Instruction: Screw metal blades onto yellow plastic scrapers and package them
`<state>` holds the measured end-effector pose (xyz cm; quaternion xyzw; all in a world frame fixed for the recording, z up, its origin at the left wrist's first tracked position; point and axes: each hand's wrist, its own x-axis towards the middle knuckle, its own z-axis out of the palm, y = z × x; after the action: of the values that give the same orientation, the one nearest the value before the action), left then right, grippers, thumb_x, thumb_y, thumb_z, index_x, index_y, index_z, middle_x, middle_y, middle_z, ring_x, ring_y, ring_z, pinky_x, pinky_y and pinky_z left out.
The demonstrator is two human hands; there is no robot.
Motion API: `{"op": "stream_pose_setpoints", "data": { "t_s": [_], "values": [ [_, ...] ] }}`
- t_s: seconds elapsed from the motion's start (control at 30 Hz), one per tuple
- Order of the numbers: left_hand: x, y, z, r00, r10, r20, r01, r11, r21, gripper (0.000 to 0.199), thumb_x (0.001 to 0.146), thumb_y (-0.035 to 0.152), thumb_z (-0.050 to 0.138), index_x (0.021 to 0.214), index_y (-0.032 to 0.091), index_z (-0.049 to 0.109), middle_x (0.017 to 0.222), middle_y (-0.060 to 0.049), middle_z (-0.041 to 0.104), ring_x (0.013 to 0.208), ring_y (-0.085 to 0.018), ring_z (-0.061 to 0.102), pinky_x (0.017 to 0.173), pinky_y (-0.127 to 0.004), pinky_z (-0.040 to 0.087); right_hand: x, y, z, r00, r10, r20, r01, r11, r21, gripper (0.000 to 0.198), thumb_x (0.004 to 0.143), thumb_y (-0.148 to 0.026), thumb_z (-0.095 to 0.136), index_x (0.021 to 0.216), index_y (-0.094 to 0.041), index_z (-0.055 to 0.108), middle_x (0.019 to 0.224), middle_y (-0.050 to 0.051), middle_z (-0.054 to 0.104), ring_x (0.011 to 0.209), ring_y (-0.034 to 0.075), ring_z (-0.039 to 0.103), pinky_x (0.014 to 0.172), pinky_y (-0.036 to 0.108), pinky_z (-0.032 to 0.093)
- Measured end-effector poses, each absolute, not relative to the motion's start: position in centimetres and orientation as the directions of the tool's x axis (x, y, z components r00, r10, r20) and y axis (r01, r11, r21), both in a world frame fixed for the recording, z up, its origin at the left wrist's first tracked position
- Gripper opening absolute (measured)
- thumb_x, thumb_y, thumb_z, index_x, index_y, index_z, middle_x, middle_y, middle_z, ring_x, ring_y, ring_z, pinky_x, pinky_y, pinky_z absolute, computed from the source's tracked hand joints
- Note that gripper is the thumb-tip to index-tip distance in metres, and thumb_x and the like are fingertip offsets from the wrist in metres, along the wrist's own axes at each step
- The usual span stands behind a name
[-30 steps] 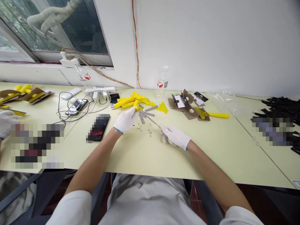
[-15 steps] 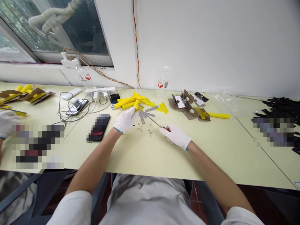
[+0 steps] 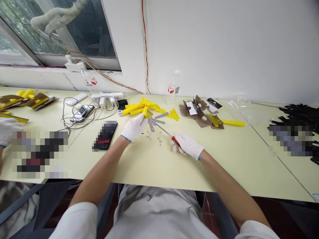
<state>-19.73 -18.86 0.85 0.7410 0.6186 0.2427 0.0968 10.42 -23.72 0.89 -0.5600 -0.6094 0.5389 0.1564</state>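
Observation:
My left hand (image 3: pixel 134 127), in a white knit glove, is closed around a yellow plastic piece (image 3: pixel 149 114); only its end shows past the fingers. In my gloved right hand (image 3: pixel 188 146) is a screwdriver (image 3: pixel 176 141) with a red handle. Its long metal shaft slants up to the left, and the tip meets or nearly meets the yellow piece. Flat grey metal blades (image 3: pixel 161 116) lie below and beside that piece. Several small screws (image 3: pixel 159 141) are scattered on the table between my hands. Behind my left hand rests a pile of yellow plastic handles (image 3: pixel 136 109).
Small yellow strips (image 3: pixel 174 114) and opened cardboard packaging (image 3: pixel 196 114) lie beyond my right hand. A plastic bottle (image 3: pixel 173 88) stands by the wall. Phones (image 3: pixel 107 132) and tangled cables (image 3: pixel 65 114) are at left. Another person's gloved hand (image 3: pixel 10 131) is far left; black parts (image 3: pixel 296 114) are heaped right.
My right hand's fingers have shifted on the screwdriver, so more of the red handle shows. My left hand and the yellow piece stay almost still.

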Motion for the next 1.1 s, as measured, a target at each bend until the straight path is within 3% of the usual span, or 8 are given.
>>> {"op": "stream_pose_setpoints", "data": {
  "t_s": [0.17,0.63,0.83,1.1],
  "values": [
    [-19.80,-18.85,0.88,0.100,0.964,0.245,0.865,-0.206,0.457,0.026,0.117,0.038,0.046,0.105,0.021,0.062,0.104,-0.009,0.079,0.094,-0.027,0.075,0.082,-0.033,0.052,10.21,-23.81,1.36,-0.302,0.879,-0.369,0.482,-0.193,-0.854,0.047,0.116,-0.055,0.047,0.086,-0.020,0.057,0.069,0.001,0.060,0.052,0.010,0.043,0.050,0.024,0.032],
    [-19.94,-18.77,0.59,0.098,0.964,0.249,0.852,-0.210,0.479,0.025,0.117,0.036,0.050,0.105,0.021,0.065,0.102,-0.009,0.079,0.094,-0.027,0.077,0.086,-0.032,0.054,10.54,-23.89,0.98,-0.329,0.888,-0.321,0.495,-0.127,-0.859,0.050,0.115,-0.056,0.042,0.085,-0.021,0.060,0.068,0.001,0.059,0.053,0.013,0.046,0.049,0.026,0.034],
    [-19.77,-18.82,0.89,0.092,0.969,0.230,0.875,-0.189,0.446,0.025,0.117,0.038,0.048,0.102,0.022,0.062,0.102,-0.009,0.079,0.092,-0.028,0.076,0.080,-0.033,0.052,10.62,-23.80,0.83,-0.333,0.886,-0.322,0.500,-0.123,-0.857,0.051,0.115,-0.057,0.042,0.084,-0.021,0.060,0.069,0.002,0.060,0.053,0.013,0.046,0.051,0.026,0.034],
    [-19.58,-18.92,1.17,0.086,0.972,0.220,0.863,-0.183,0.470,0.026,0.117,0.037,0.048,0.100,0.022,0.061,0.103,-0.010,0.080,0.095,-0.028,0.077,0.086,-0.034,0.055,10.62,-23.75,0.53,-0.333,0.886,-0.323,0.502,-0.123,-0.856,0.052,0.115,-0.059,0.042,0.085,-0.020,0.060,0.068,0.001,0.058,0.052,0.012,0.046,0.051,0.026,0.034]
  ]
}}
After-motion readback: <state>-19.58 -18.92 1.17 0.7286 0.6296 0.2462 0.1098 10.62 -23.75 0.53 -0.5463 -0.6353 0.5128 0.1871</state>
